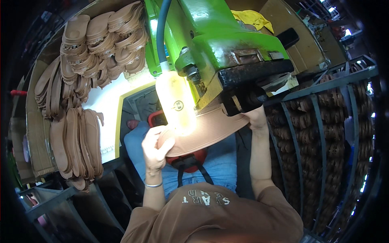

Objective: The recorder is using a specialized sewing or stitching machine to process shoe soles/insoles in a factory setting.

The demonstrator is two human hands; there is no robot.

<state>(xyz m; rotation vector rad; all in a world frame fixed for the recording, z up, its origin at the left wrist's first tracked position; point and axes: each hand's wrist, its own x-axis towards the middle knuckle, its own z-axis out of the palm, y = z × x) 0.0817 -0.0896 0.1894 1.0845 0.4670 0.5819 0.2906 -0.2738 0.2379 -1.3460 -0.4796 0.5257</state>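
Note:
A tan shoe sole (210, 131) with fine parallel lines along it is held up level beneath the head of a green machine (227, 46). My left hand (154, 148) grips its left end, thumb on top. Around the right end closes my right hand (256, 118), partly covered by the machine's black lower part (243, 99). The sole's far edge is hidden behind the machine and a glowing lamp (176, 101), whose glare washes out part of its surface.
Stacks of tan soles (75, 141) stand at the left beside a cardboard box wall (38, 133). Metal racks (318, 133) packed with brown soles rise at the right; another rack frame (50, 202) is at lower left. A yellow cloth (253, 19) lies behind the machine.

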